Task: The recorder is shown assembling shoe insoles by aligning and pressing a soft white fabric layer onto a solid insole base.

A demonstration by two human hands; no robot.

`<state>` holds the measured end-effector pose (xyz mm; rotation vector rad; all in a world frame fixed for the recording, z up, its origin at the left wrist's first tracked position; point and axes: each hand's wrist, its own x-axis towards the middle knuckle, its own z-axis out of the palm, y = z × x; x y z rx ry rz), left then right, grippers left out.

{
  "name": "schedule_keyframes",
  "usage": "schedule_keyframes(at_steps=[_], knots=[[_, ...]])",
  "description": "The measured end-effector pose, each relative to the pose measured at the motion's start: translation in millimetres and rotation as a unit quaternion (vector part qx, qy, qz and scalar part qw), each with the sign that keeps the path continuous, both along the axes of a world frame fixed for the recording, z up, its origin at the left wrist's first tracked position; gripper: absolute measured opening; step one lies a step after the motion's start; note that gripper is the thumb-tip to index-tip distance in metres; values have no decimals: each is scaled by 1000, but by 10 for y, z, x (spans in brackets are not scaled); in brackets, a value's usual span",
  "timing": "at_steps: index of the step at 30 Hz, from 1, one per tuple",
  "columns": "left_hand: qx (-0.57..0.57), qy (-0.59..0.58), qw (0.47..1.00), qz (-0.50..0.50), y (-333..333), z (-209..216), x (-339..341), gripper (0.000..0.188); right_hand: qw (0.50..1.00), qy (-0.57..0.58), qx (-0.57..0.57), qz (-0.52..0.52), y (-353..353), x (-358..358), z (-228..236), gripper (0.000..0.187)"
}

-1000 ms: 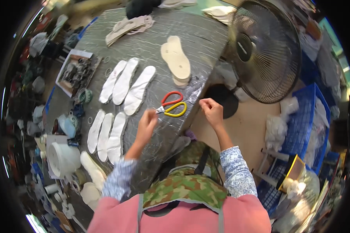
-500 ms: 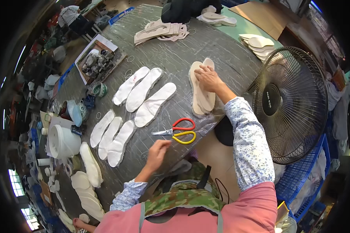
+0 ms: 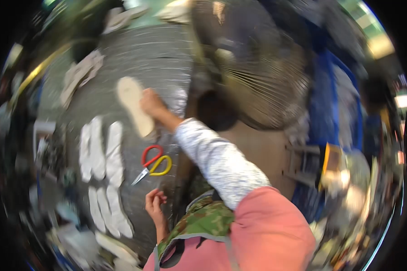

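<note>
A head-worn fisheye looks down on the table (image 3: pixel 140 54) from nearby.

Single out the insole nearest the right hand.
The beige insole beyond the scissors, with the right hand at its edge; the six white insoles lie farther off, leftward.

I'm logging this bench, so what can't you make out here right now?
Head view:
Right hand: blur hides whether it grips the insole.
Insole's right edge: partly behind that hand.
Tray: contents smeared by blur.
Fan: top cut off by the upper edge.
</note>
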<state>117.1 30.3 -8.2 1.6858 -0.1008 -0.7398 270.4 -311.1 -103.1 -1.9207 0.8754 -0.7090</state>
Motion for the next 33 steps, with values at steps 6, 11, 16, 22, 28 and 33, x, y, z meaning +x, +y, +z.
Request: schedule_keyframes(at_steps=[6, 11, 16, 22, 28, 33], knots=[[0, 0, 981, -196, -13, -204, -102, 18, 998, -47, -25, -24, 538, -1439, 468, 15], [-77, 27, 926, -370, -208, -356, -344, 11, 979, -9, 174, -107, 1212, -3319, 303, 20], [-46, 41, 883, -466, -619, -348, -733, 14, 923, 80, 244, -287, 1653, -4796, -31, 37], [-44, 66, 807, -586, -1535, -178, -1765, 35, 697, -235, 204, -646, 1626, -7400, -243, 27], [-19, 61, 694, -717, -2518, -425, -3457, 37, 528, -300, 195, -770, 1240, -10272, 117, 62], [13, 36, 599, -800, -3250, -317, -5380, 30, 541, -360, 276, -708, 572, -11420, 48, 72]])
